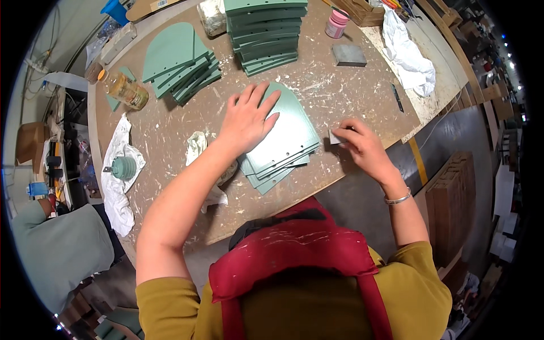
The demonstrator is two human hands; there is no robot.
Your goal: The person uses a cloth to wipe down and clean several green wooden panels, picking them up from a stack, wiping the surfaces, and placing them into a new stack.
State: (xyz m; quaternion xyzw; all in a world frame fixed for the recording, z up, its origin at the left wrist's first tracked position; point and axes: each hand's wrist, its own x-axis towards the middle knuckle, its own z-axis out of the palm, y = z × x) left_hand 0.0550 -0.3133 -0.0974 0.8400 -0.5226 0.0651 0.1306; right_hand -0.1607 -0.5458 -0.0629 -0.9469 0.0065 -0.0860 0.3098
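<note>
My left hand (248,120) lies flat with fingers spread on the top of a small stack of green panels (292,127). These panels have one rounded end and small holes along the straight edge nearest me; the lower ones stick out unevenly. Just right of the stack, my right hand (362,148) pinches a small grey flat piece (334,137), possibly sandpaper, between thumb and fingers. It is held apart from the panels, near the table's front edge. Beside my left forearm, a crumpled whitish cloth (196,148) is partly hidden.
Farther back stand a tall stack of green panels (263,39) and a fanned pile (181,62). A jar (124,90) and a white cloth (117,198) lie left. Right are a grey block (349,55), a pink bottle (336,24), a dark pen-like tool (397,98) and white fabric (405,54).
</note>
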